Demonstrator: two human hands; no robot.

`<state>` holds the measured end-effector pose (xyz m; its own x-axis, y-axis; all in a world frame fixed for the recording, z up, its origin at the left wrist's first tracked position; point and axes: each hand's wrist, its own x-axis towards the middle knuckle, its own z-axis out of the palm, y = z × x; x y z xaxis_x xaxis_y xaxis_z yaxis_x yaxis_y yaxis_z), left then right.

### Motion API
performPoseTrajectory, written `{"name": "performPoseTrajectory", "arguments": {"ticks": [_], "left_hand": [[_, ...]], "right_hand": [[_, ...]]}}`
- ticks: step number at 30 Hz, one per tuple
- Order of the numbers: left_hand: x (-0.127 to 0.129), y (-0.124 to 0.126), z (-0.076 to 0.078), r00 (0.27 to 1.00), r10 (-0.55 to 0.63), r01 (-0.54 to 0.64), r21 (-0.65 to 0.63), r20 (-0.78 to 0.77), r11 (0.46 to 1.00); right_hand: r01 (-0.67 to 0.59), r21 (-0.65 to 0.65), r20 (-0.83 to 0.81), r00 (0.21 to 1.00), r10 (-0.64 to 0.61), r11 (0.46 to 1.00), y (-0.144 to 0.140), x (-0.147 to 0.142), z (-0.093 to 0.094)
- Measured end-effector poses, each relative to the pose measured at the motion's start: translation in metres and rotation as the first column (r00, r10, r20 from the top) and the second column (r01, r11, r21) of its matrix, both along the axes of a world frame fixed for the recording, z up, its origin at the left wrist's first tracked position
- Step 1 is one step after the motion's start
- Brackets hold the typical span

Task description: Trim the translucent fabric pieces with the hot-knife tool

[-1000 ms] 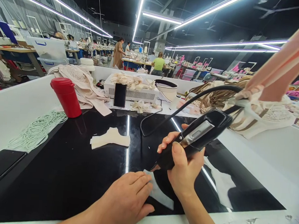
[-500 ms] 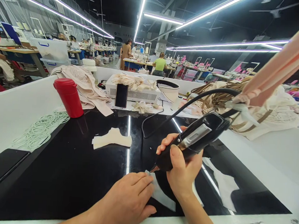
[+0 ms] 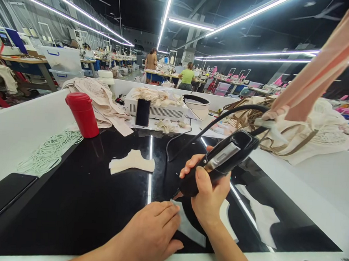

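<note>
From the head view, the right hand (image 3: 210, 195) grips a black corded hand tool (image 3: 220, 161) with a grey metal plate, its tip down at a pale thin fabric piece (image 3: 188, 226) on the black table top (image 3: 78, 203). The left hand (image 3: 149, 233) lies flat with fingers together, pressing that piece. Since the earlier frame the tool moved slightly left of the red bottle (image 3: 83, 114) side. Beyond the tool lie a cream fabric cutout (image 3: 132, 162), a white cord bundle (image 3: 49, 151) and a phone (image 3: 143, 112)
</note>
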<state>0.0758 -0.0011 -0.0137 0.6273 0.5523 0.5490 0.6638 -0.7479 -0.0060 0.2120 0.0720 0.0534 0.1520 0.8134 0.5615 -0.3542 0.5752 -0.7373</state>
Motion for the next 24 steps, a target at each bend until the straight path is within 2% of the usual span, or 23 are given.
{"name": "performPoseTrajectory", "arguments": {"ticks": [9, 15, 19, 24], "left_hand": [[0.001, -0.001, -0.001, 1.000, -0.003, 0.004, -0.038, 0.029, 0.999], [-0.003, -0.001, 0.008, 0.999, -0.019, 0.021, -0.076, 0.029, 0.997], [-0.005, -0.001, 0.013, 0.999, -0.037, 0.037, -0.092, 0.001, 0.995], [-0.008, 0.000, 0.015, 0.999, -0.043, 0.042, -0.090, -0.006, 0.995]], "right_hand": [[0.016, -0.033, 0.031, 0.999, -0.015, 0.999, -0.002, 0.005, 0.006], [0.060, -0.037, 0.065, 0.996, -0.057, 0.998, -0.022, 0.033, 0.016], [0.078, -0.038, 0.096, 0.993, -0.074, 0.996, -0.038, 0.052, 0.014], [0.107, -0.038, 0.127, 0.987, -0.102, 0.993, -0.049, 0.062, 0.011]]}}
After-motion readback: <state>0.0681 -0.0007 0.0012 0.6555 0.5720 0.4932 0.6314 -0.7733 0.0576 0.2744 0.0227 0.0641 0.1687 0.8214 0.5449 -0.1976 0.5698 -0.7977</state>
